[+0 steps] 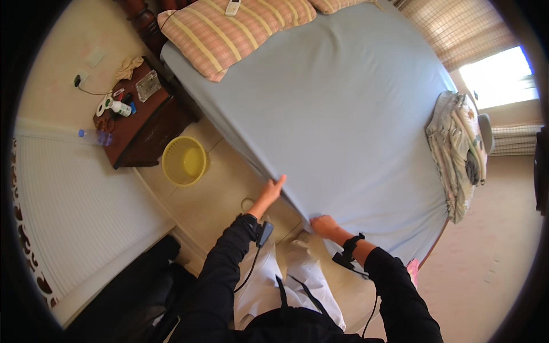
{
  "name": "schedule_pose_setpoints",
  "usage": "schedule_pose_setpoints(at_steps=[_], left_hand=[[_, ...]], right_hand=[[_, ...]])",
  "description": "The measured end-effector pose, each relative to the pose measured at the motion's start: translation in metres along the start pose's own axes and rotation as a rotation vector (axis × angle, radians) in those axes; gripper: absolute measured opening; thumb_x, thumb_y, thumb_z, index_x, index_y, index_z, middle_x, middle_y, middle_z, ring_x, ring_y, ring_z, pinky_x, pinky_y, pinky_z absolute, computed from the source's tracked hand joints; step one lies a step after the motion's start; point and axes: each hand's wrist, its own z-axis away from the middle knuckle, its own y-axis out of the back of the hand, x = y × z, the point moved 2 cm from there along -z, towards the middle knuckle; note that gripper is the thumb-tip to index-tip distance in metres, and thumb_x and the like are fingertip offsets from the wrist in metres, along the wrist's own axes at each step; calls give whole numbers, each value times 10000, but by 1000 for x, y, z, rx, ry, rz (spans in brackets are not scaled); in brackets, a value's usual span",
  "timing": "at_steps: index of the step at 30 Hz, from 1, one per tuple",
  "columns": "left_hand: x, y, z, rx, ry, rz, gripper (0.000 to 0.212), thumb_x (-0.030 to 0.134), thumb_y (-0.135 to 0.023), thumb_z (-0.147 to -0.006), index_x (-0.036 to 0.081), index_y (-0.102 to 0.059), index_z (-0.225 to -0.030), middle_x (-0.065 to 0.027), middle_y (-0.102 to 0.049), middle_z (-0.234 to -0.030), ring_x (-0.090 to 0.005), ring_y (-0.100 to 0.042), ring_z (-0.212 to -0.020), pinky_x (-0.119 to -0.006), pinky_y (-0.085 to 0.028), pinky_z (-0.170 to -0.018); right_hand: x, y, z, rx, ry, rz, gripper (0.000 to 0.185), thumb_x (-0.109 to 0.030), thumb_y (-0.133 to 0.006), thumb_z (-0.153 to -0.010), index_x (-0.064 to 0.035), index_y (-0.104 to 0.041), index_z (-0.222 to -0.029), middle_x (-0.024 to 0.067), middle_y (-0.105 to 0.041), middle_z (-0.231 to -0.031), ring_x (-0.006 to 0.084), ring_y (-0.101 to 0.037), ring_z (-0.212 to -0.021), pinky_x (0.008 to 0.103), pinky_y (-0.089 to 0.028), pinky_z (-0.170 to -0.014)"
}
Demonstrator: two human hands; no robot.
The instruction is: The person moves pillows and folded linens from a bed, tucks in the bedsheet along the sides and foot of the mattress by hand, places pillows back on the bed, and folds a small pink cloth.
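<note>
A grey-blue fitted sheet (334, 120) covers the mattress of a bed, with light wrinkles near its top and foot. My left hand (271, 191) is at the near side edge of the mattress, thumb on top of the sheet and the other fingers partly hidden below the edge. To its right, my right hand (324, 226) is closed on the sheet's edge near the mattress corner. Striped plaid pillows (240, 30) lie at the head end, a white remote control (233, 7) on one of them. Folded patterned bedding (454, 150) rests at the far foot side.
A yellow plastic basket (185, 161) stands on the tiled floor beside a dark wooden nightstand (141, 124), which holds a glass ashtray (148, 85), a white bottle (119, 108) and a plastic bottle (96, 137). Black seating (128, 287) is behind, at lower left.
</note>
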Motion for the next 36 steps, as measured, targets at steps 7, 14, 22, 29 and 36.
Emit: schedule_pose_setpoints(at_steps=[7, 14, 22, 29, 36], left_hand=[[68, 77, -68, 341, 27, -123, 635, 552, -376, -678, -57, -502, -809, -220, -521, -810, -337, -492, -785, -377, -380, -669], [71, 118, -50, 441, -417, -265, 438, 351, -334, -779, -20, -482, -599, -206, -487, -604, -358, -468, -591, -413, -351, -529], [4, 143, -66, 235, 64, -3, 440, 362, -354, -773, -9, -473, -567, -113, -473, -474, -206, -441, -386, -345, -351, -408], [32, 171, -111, -139, 383, -266, 358, 332, -398, -752, 13, -492, -617, -42, -491, -477, -125, -440, -354, -307, -374, -377], [121, 263, -190, 608, -29, -400, 493, 358, -515, -662, -72, -441, -891, -219, -464, -913, -313, -450, -851, -352, -367, -717]], right_hand=[[-12, 15, -6, -173, -44, 45, 165, -120, -423, -657, -65, -537, -763, 91, -556, -731, 242, -538, -692, 338, -425, -579], [-6, 11, -19, -263, -77, 6, 180, -112, -445, -639, -80, -548, -783, 93, -556, -741, 245, -531, -723, 334, -420, -609], [12, -5, -52, -341, -125, -66, 229, -176, -396, -698, -81, -577, -802, 110, -550, -833, 257, -522, -787, 344, -419, -646], [58, 12, -81, 13, 168, -284, 185, -165, -380, -716, -51, -525, -726, 119, -532, -787, 281, -499, -742, 370, -402, -619], [54, 154, -160, 271, -86, -589, 149, -169, -407, -736, -83, -524, -771, 86, -537, -766, 247, -512, -686, 314, -407, -613]])
